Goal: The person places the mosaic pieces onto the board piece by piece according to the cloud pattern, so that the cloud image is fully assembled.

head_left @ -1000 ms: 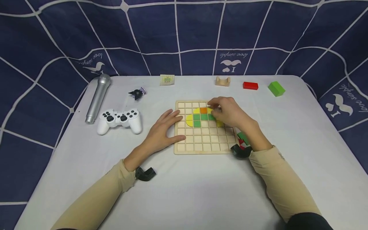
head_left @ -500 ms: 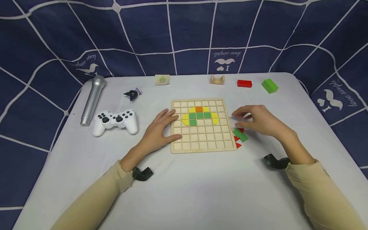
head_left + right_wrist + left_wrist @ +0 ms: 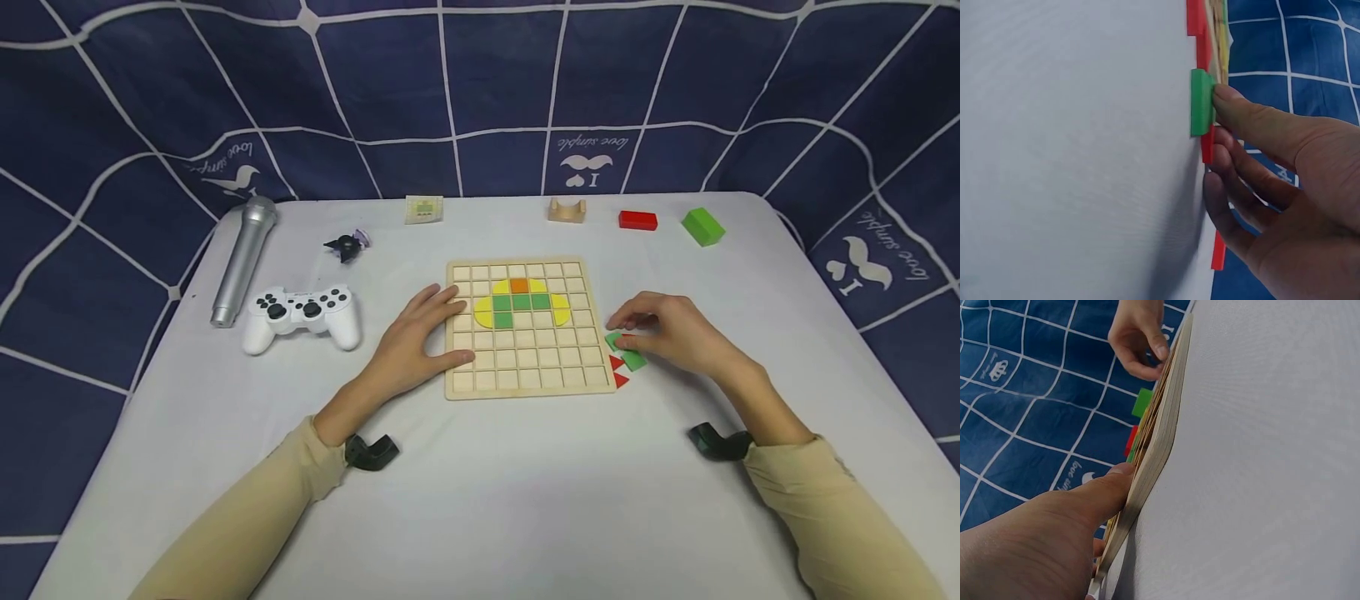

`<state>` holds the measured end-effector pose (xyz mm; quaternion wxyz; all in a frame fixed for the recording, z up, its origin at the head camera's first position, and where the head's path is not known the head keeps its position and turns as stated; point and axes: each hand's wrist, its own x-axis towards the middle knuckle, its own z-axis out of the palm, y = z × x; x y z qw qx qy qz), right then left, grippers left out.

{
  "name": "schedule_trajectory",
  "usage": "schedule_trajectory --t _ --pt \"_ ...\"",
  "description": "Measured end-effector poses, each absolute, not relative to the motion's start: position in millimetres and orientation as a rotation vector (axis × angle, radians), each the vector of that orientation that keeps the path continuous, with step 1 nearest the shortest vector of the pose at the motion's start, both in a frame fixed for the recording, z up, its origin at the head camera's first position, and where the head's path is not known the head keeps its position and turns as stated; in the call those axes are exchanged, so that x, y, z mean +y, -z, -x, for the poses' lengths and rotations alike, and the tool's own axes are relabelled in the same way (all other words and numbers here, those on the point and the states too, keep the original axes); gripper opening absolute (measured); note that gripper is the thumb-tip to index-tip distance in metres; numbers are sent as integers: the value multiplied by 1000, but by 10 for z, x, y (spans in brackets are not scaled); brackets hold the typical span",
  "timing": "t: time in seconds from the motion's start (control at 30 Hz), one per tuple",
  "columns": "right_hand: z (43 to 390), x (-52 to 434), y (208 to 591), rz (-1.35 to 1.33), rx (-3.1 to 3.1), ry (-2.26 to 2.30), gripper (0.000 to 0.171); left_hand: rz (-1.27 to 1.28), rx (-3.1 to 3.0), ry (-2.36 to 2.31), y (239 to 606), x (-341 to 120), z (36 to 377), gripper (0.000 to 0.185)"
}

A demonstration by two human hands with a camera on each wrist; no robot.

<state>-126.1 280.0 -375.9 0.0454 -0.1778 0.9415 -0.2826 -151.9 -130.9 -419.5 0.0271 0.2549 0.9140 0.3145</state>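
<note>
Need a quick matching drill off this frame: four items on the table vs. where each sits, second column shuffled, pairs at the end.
Things:
1. silver microphone
2. white game controller
3. green block
4. left hand

Places:
A. far right of the table's back edge
B. resting on the left edge of the wooden grid board
C. far left edge of the table
D. between the microphone and the grid board

Pairs: 1-C, 2-D, 3-A, 4-B
</note>
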Motion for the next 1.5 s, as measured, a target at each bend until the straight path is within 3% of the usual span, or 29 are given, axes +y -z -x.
schedule_trajectory --t 0.4,0.63,1.13,1.5 --pt "1261 2838 3717 558 2837 867 32 -794 2829 -962 4185 -1301 1530 82" --pt "1312 2777 3690 494 2810 911 23 -784 2820 -959 4189 -1298 1520 82" --pt "1576 1846 3613 641 2845 1147 11 -786 2820 -982 4201 -1292 1518 80" --pt "1592 1592 3726 711 2909 1031 7 -766 2817 -969 4192 -1303 1514 81"
